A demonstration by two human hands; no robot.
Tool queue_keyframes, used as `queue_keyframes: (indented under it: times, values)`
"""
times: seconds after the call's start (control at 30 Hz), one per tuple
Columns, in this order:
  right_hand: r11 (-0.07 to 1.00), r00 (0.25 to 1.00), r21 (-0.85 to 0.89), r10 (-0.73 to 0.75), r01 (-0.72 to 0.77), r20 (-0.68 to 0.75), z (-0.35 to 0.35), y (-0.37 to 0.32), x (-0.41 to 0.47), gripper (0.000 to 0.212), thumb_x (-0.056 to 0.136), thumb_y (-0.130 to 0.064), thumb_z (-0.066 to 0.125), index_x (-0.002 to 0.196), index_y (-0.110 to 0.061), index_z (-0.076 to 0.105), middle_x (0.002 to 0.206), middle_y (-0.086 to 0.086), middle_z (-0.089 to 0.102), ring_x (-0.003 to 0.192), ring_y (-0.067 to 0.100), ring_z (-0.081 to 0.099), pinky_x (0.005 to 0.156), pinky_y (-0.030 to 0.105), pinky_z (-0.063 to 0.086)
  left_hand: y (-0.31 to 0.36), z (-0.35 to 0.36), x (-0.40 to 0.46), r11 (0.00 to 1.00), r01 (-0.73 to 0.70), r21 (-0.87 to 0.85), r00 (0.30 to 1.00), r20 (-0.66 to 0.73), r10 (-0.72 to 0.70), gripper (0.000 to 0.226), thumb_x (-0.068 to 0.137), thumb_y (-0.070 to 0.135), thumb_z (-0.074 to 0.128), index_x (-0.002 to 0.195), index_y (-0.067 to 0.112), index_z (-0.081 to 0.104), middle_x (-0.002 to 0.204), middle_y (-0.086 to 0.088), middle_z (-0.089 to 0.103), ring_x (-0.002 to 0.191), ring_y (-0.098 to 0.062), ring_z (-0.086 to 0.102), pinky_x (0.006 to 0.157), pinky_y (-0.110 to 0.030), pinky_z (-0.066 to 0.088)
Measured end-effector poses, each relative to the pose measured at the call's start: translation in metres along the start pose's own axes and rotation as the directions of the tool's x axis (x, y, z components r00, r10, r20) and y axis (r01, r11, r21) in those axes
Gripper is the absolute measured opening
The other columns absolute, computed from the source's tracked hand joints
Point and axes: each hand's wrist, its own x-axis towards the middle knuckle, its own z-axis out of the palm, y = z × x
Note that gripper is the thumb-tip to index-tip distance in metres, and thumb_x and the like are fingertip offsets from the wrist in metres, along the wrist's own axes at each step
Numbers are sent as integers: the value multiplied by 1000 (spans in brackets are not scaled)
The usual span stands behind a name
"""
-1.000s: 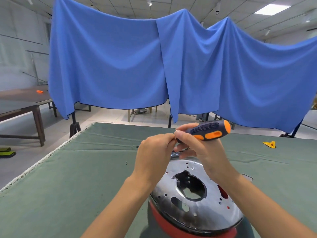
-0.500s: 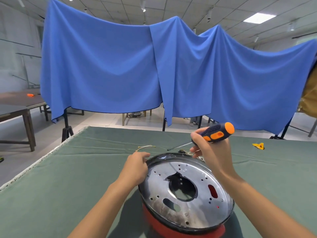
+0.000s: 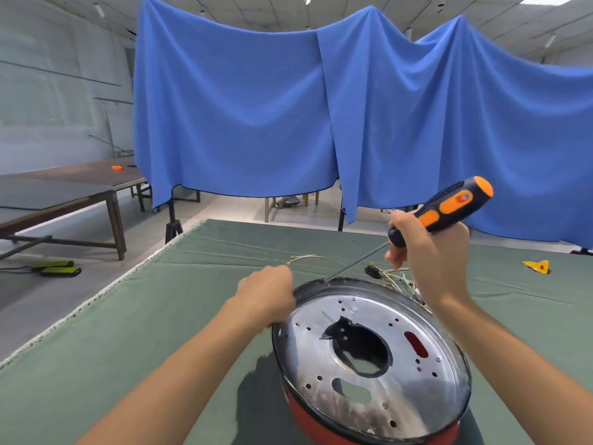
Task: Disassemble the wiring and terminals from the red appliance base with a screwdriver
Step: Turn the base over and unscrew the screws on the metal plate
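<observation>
right hand [image 3: 439,261] w/ screwdriver [image 3: 441,211], red base [image 3: 369,358]

A workshop hall: a worktop [image 3: 160,332] covered in green cloth, long bare tables [image 3: 64,191] on a concrete floor, a blue drape [image 3: 256,107], and panelled ceiling lights.

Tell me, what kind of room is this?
Probably a workshop or big industrial hall. A green cloth-covered workbench holds a red appliance base, the right hand grips a screwdriver, and long work tables stand on a bare floor.
</observation>
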Motion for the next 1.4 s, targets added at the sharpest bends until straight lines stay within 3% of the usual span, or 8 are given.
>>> queue_keyframes:
  times: [0.23,0.4,0.5,0.6,0.7,0.93,1.13,1.4]
  values:
    - [973,993,-197,-118,121,25,-11,-9,-2,30,85,-9,65,63,8,55,49,23,56,30,9,51,37,17,41,17,24,45,932,-158,-326,983,38,180,17,90,14,53,82,4,64,82,-14,62,81,-29,54,70,-34,43]
    - [966,992,-225,-125,125,16,-17,-13,5,27,83,-11,63,63,6,56,46,18,56,31,12,52,37,20,42,3,23,35,967,-85,-242,996,-23,82,25,75,1,43,57,13,32,57,-11,40,66,-34,39,49,-32,28]
    - [967,993,-222,-116,121,36,-6,-11,8,24,80,-12,62,64,3,54,43,7,54,33,15,56,37,21,42,-6,14,22,989,-8,-149,1000,19,11,13,76,6,42,64,11,42,76,-16,57,79,-37,59,51,-30,40]
    - [972,990,-201,-109,124,86,12,-10,6,26,77,-15,62,64,4,52,49,16,57,34,18,58,38,27,44,-11,13,13,998,22,-63,999,42,-19,10,78,8,43,70,12,46,72,-5,53,58,-22,52,46,-23,36]
    - [978,983,-163,-108,133,151,26,-10,1,28,71,-20,58,66,7,57,52,14,60,33,17,56,38,27,44,-11,19,13,1000,-7,-2,1000,-13,7,4,77,8,47,76,12,49,75,-3,54,65,-24,52,51,-26,33]
    - [986,986,-152,-43,68,159,32,1,0,17,75,-7,59,62,3,61,51,0,65,30,16,51,36,21,40,-1,41,32,974,-101,-204,976,-211,57,27,86,16,48,102,26,67,102,0,68,96,-30,59,74,-32,46]
    - [989,986,-148,-5,30,167,38,5,4,23,76,-7,56,53,-6,60,53,7,66,30,20,51,33,23,41,-7,47,34,949,-200,-243,964,-222,146,25,78,9,51,86,27,66,79,3,67,80,-30,56,64,-32,46]
    - [983,986,-182,-4,35,168,45,3,5,22,78,-5,58,56,-6,56,55,3,67,29,19,51,31,22,41,-6,46,26,948,-227,-222,954,-245,171,32,78,6,50,95,28,64,85,4,67,83,-27,56,64,-30,41]
